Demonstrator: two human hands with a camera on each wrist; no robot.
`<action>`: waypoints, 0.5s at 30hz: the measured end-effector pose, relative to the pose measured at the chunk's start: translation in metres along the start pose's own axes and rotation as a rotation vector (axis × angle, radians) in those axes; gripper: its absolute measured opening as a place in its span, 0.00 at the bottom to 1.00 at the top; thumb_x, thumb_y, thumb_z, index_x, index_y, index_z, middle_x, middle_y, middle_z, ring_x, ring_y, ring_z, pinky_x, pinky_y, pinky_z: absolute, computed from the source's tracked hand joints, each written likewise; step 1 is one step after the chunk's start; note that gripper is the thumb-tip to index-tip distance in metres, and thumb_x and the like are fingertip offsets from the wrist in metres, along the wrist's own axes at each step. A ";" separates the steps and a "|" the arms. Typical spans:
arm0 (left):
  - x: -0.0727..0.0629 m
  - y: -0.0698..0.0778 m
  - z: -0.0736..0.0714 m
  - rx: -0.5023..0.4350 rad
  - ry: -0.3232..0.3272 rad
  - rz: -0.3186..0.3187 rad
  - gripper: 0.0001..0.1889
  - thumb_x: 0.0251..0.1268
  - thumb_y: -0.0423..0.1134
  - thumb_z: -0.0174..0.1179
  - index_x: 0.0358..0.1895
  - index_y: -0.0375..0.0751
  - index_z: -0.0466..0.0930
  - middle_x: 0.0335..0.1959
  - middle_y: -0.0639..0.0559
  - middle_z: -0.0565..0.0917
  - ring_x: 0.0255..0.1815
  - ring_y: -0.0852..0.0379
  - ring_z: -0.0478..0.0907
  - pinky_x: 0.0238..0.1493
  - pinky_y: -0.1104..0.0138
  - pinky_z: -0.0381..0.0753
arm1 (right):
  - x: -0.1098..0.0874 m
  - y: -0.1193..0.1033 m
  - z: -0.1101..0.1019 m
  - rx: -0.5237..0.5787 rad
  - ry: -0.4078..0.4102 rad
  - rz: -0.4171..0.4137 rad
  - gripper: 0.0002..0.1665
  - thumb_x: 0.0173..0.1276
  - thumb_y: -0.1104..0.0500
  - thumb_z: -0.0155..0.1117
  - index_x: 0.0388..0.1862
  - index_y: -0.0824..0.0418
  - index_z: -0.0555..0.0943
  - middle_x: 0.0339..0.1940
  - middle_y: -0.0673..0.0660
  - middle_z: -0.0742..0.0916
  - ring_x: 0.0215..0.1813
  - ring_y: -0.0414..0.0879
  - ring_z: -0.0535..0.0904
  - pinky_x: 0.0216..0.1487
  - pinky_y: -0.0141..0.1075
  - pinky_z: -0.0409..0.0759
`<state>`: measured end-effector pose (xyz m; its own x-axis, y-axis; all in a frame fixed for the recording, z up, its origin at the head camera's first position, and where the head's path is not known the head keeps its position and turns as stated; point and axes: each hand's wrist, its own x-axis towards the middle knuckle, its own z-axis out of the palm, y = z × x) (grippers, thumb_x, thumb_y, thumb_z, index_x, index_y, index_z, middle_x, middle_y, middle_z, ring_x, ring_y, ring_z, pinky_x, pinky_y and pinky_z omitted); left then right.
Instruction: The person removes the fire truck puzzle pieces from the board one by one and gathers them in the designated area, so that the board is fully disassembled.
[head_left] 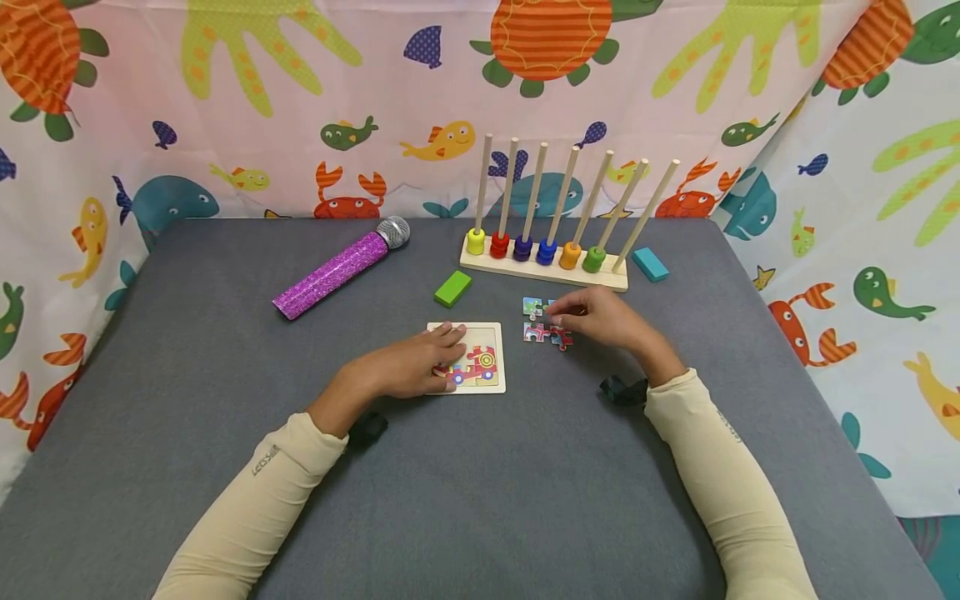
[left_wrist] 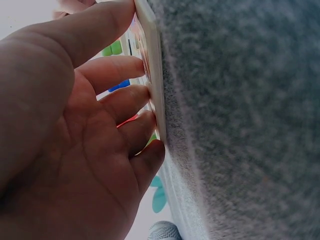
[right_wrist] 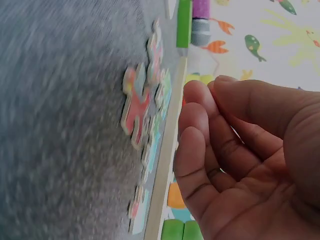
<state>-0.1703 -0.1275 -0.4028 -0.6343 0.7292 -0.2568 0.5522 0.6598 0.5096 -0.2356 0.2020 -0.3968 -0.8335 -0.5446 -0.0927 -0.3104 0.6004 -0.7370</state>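
A square wooden puzzle board (head_left: 491, 332) lies on the table, with a red and blue vehicle picture partly filling it. My left hand (head_left: 408, 364) rests on its left side, fingers spread and fingertips touching its face; part of the picture is hidden. In the left wrist view, the fingertips of the left hand (left_wrist: 100, 125) meet the pale board (left_wrist: 154, 65). To the right, my right hand (head_left: 600, 318) hovers at several loose puzzle pieces (head_left: 536, 332). In the right wrist view, that hand (right_wrist: 240, 145) has loosely curled fingers, nothing visible between thumb and forefinger, beside the puzzle pieces (right_wrist: 136, 102).
A wooden peg stand (head_left: 540, 268) with coloured rings stands behind the pieces. A green block (head_left: 453, 288) lies behind the board, and a blue block (head_left: 650, 264) at the stand's right end. A glittery purple microphone (head_left: 333, 275) lies at back left. A patterned cloth hangs behind the table.
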 end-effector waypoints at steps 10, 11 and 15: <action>0.000 -0.001 0.001 0.002 -0.007 -0.002 0.33 0.70 0.43 0.59 0.74 0.36 0.60 0.77 0.41 0.50 0.77 0.43 0.41 0.73 0.50 0.45 | 0.005 -0.010 0.008 0.043 -0.039 0.008 0.13 0.70 0.64 0.62 0.50 0.65 0.85 0.39 0.57 0.87 0.33 0.44 0.75 0.30 0.34 0.74; 0.000 -0.001 0.001 0.002 -0.008 -0.002 0.33 0.70 0.43 0.59 0.74 0.36 0.60 0.77 0.41 0.50 0.77 0.43 0.40 0.73 0.50 0.44 | 0.006 -0.011 0.009 0.036 -0.047 0.007 0.13 0.70 0.64 0.62 0.50 0.65 0.85 0.40 0.57 0.87 0.33 0.44 0.75 0.30 0.34 0.73; 0.000 -0.001 0.001 0.002 -0.004 0.005 0.33 0.70 0.43 0.59 0.73 0.35 0.60 0.77 0.41 0.50 0.77 0.43 0.40 0.73 0.50 0.44 | 0.010 -0.018 0.015 0.001 -0.082 -0.011 0.13 0.70 0.64 0.62 0.50 0.64 0.85 0.40 0.54 0.88 0.32 0.44 0.75 0.29 0.35 0.73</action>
<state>-0.1705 -0.1282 -0.4038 -0.6293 0.7334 -0.2571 0.5566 0.6562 0.5095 -0.2311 0.1769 -0.3945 -0.7895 -0.5978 -0.1390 -0.3192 0.5934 -0.7389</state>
